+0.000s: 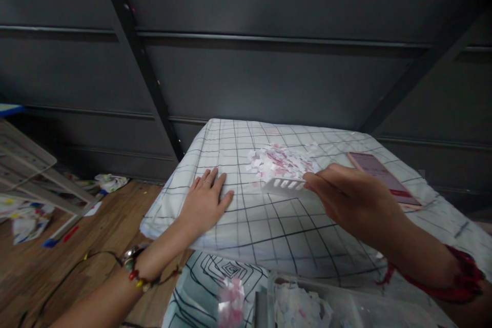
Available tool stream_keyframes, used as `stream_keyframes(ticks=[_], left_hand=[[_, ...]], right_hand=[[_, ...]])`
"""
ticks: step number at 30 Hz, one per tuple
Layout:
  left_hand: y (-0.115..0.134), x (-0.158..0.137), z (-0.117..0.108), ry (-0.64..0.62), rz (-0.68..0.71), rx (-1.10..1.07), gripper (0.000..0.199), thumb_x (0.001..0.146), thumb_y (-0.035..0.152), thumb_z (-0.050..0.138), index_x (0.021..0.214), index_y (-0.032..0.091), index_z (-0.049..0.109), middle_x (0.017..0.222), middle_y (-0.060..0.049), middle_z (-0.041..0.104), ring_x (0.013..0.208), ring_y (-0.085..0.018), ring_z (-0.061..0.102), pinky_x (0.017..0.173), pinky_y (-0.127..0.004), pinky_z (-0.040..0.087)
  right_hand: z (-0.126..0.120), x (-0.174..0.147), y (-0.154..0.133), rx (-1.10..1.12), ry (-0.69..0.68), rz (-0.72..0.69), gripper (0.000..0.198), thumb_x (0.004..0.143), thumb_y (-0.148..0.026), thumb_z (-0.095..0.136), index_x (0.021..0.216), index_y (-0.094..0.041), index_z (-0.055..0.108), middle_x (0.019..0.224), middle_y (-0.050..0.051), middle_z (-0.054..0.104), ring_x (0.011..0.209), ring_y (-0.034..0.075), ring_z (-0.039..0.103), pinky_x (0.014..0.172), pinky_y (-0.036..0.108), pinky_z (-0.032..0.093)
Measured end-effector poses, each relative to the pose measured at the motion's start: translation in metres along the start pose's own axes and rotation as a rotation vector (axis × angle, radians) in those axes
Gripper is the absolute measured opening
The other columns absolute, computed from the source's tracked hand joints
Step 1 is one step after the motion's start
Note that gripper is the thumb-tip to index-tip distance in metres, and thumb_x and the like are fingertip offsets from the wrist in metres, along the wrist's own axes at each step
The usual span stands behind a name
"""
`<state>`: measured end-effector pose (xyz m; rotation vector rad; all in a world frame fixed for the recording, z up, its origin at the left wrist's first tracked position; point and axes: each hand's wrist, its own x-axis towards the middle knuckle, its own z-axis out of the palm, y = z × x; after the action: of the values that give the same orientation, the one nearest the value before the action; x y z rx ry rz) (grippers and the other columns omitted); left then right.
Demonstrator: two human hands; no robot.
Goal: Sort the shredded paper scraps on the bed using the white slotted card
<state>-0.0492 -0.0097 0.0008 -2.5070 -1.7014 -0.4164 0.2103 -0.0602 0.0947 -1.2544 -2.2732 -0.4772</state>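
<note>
My left hand lies flat on the checked white cloth, fingers spread, with nothing in it. My right hand is closed on the right end of a white slotted plastic basket, of which only the near slotted side shows clearly. Against that side is a heap of white and pink paper scraps; whether they lie in the basket or on the cloth behind it, I cannot tell. A phone with a pinkish screen rests on the cloth just beyond my right hand.
Below the near edge stands a clear plastic box with paper scraps inside. A pink-and-clear packet lies left of it on patterned fabric. Dark panels rise behind the cloth. A white rack and litter stand on the wooden floor.
</note>
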Motion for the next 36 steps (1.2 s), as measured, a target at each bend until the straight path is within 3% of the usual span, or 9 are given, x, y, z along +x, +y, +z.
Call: stream_keyframes(ticks=[6, 12, 17, 28, 36], left_hand=[[0.003, 0.002, -0.004, -0.066, -0.021, 0.044, 0.052, 0.092, 0.045, 0.035, 0.129, 0.011, 0.046, 0.140, -0.017, 0.041, 0.130, -0.032, 0.035, 0.104, -0.048, 0.032], [0.004, 0.002, -0.007, -0.087, -0.023, 0.043, 0.052, 0.092, 0.044, 0.034, 0.130, 0.010, 0.046, 0.141, -0.017, 0.040, 0.131, -0.032, 0.034, 0.105, -0.048, 0.031], [0.003, 0.002, -0.007, -0.079, -0.023, 0.023, 0.052, 0.092, 0.045, 0.034, 0.129, 0.011, 0.046, 0.140, -0.017, 0.041, 0.131, -0.033, 0.034, 0.105, -0.049, 0.031], [0.004, 0.002, -0.008, -0.091, -0.037, -0.012, 0.052, 0.092, 0.044, 0.034, 0.130, 0.010, 0.046, 0.142, -0.017, 0.039, 0.131, -0.033, 0.033, 0.106, -0.049, 0.029], [0.005, 0.002, -0.010, -0.110, -0.027, 0.014, 0.046, 0.094, 0.031, 0.032, 0.131, 0.008, 0.047, 0.141, -0.019, 0.039, 0.131, -0.033, 0.034, 0.106, -0.048, 0.030]], right_hand=[[-0.002, 0.003, 0.004, -0.140, 0.055, -0.071, 0.036, 0.091, -0.022, 0.033, 0.060, -0.018, 0.052, 0.049, -0.001, 0.043, 0.046, 0.010, 0.033, 0.048, 0.027, 0.021], [0.004, -0.001, -0.002, -0.051, 0.007, -0.048, 0.038, 0.092, -0.023, 0.032, 0.057, -0.018, 0.048, 0.049, -0.003, 0.041, 0.046, 0.009, 0.032, 0.048, 0.026, 0.022], [0.003, 0.001, -0.001, -0.073, 0.067, -0.060, 0.038, 0.092, -0.024, 0.033, 0.058, -0.018, 0.049, 0.049, -0.002, 0.041, 0.047, 0.009, 0.033, 0.049, 0.027, 0.022], [0.009, 0.004, -0.012, -0.236, 0.178, -0.345, 0.026, 0.087, -0.007, 0.037, 0.075, -0.014, 0.059, 0.058, 0.000, 0.052, 0.055, 0.011, 0.042, 0.053, 0.026, 0.031], [0.020, 0.014, -0.011, -0.134, 0.127, -0.303, 0.025, 0.089, -0.012, 0.038, 0.075, -0.015, 0.059, 0.057, 0.000, 0.052, 0.054, 0.011, 0.041, 0.051, 0.026, 0.030]])
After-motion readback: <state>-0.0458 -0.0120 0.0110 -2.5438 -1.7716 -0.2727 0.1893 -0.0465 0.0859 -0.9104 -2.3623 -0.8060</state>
